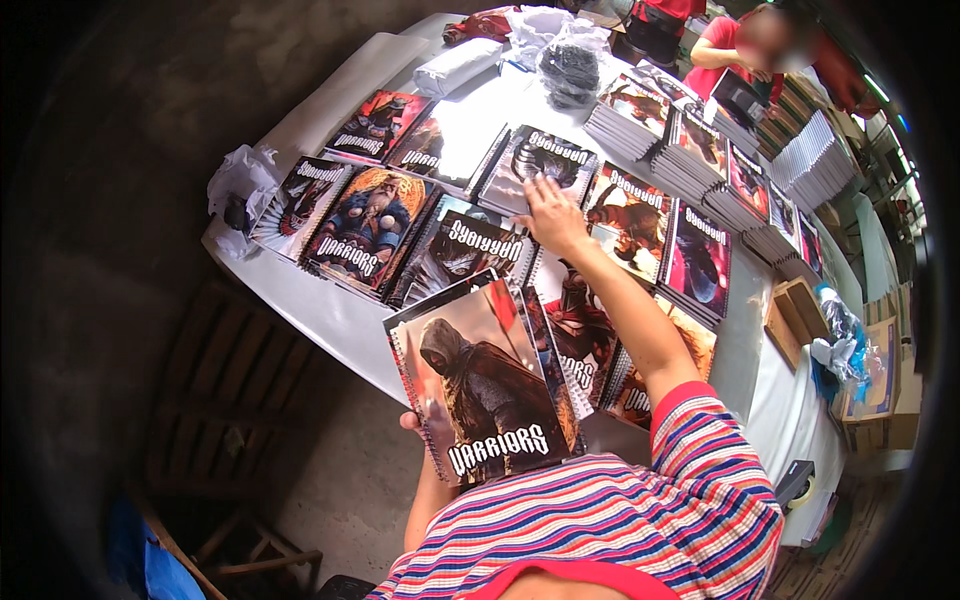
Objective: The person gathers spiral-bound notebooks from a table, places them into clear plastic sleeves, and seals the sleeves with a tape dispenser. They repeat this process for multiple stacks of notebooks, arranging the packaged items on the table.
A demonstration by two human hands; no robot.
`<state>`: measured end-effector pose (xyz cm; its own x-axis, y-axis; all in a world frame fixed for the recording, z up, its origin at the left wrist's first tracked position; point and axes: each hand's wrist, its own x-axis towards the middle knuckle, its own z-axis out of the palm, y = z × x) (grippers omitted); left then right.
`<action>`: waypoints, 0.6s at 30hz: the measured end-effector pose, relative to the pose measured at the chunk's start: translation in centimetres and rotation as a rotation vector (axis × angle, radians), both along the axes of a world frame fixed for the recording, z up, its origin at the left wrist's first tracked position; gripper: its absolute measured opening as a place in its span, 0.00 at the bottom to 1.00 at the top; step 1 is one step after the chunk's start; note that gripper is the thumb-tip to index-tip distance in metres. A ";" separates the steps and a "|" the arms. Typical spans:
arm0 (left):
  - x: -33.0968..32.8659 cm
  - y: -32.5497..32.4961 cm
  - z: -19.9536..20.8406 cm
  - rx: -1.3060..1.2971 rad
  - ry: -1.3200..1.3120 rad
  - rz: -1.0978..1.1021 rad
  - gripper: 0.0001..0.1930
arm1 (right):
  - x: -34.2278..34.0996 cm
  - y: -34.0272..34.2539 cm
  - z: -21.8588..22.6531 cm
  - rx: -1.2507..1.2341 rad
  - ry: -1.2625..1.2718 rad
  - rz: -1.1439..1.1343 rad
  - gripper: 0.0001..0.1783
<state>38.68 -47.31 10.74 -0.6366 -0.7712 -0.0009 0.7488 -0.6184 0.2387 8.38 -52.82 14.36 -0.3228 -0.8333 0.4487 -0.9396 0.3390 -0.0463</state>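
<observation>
My left hand (412, 424) grips a few spiral notebooks from below, close to my body. The top notebook (488, 375) has a hooded figure in a cloak on its cover. My right hand (552, 212) reaches over the table, its fingers stretched out flat on a dark-covered notebook (535, 165) with upside-down lettering. Around it lie rows of notebooks with warrior covers, among them one with a bearded figure in blue (370, 225), a red-toned one (628, 215) and a pink and purple one (697, 255). My right forearm hides parts of the notebooks beneath it.
Tall stacks of notebooks (690, 150) line the table's right side. Crumpled white wrapping (243, 190) sits at its left edge; a dark plastic-wrapped bundle (568, 75) is at the back. A person in red (715, 45) stands far right. A wooden pallet (225, 375) is below left.
</observation>
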 end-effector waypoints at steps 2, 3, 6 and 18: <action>0.0 -0.3 0.2 -0.016 -0.001 -0.027 0.48 | -0.9 0.7 0.2 0.182 -0.086 0.074 0.17; 0.3 -0.2 0.1 -0.023 -0.013 -0.021 0.48 | 0.1 1.4 1.6 0.039 -0.163 0.071 0.16; 0.8 -0.4 0.2 -0.067 -0.018 0.006 0.49 | 4.0 5.0 7.2 -0.439 0.002 0.315 0.12; -0.1 0.9 1.8 -0.181 0.035 -0.024 0.51 | 0.7 10.8 4.0 -0.081 -0.079 -0.154 0.28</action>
